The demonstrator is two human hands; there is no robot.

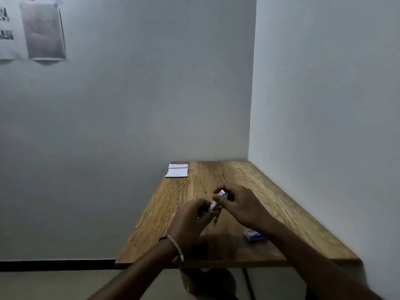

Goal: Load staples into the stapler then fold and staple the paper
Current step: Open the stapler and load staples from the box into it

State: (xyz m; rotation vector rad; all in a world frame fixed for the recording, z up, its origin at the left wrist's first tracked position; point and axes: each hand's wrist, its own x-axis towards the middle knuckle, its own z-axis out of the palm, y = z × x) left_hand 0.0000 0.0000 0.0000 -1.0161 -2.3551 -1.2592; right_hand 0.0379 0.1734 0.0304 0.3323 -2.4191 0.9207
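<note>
Together, the 2 hands hold a small pink stapler [217,203] above the wooden table [270,191]: the left hand [190,217] clamps its near end, the right hand [238,202] pinches its far end. Beyond the grip lies folded paper [177,170]; nearer, beside the right wrist, sits a blue staple box [253,234].

The table [270,191] stands in the corner of two walls; the paper [177,170] lies at its far left edge. The stapler [217,203] is held above the middle, between the left hand [192,215] and the right hand [240,202]; the small box [254,234] lies near the front, under the right forearm.
</note>
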